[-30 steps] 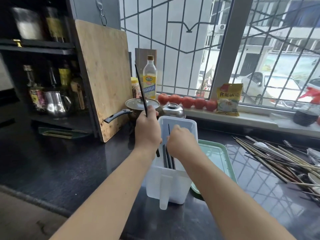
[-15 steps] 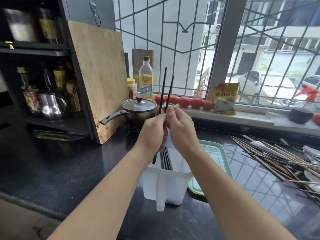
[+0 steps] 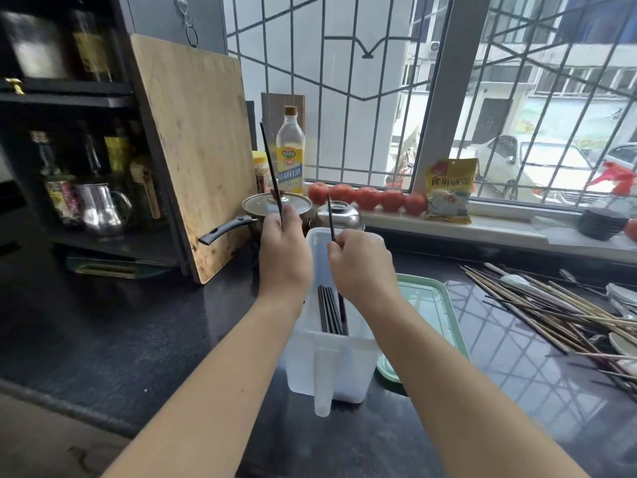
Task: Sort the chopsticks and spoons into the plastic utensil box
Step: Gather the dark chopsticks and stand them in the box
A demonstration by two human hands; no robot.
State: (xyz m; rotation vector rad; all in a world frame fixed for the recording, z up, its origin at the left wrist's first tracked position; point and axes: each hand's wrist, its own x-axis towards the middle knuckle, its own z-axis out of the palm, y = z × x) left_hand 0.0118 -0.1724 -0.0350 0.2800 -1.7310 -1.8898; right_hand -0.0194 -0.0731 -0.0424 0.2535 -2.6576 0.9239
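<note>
A translucent white plastic utensil box (image 3: 331,367) stands on the dark counter in front of me, with several black chopsticks (image 3: 329,310) upright inside it. My left hand (image 3: 284,253) is above the box's left side, gripping one black chopstick (image 3: 270,167) that points up and tilts left. My right hand (image 3: 362,267) is over the box, holding another black chopstick (image 3: 330,215) nearly upright, its lower end down inside the box. A pile of wooden and black chopsticks (image 3: 537,305) and white spoons (image 3: 624,343) lies on the counter at the right.
A green tray (image 3: 444,305) lies right behind the box. A lidded pot (image 3: 275,205), a steel bowl (image 3: 339,215), an oil bottle (image 3: 290,150) and a leaning wooden cutting board (image 3: 196,146) stand behind. Tomatoes (image 3: 365,198) line the window sill. Shelves with jars fill the left.
My hands were together holding both chopsticks upright; now they have separated, the left keeping one raised, the right lowering the other into the box.
</note>
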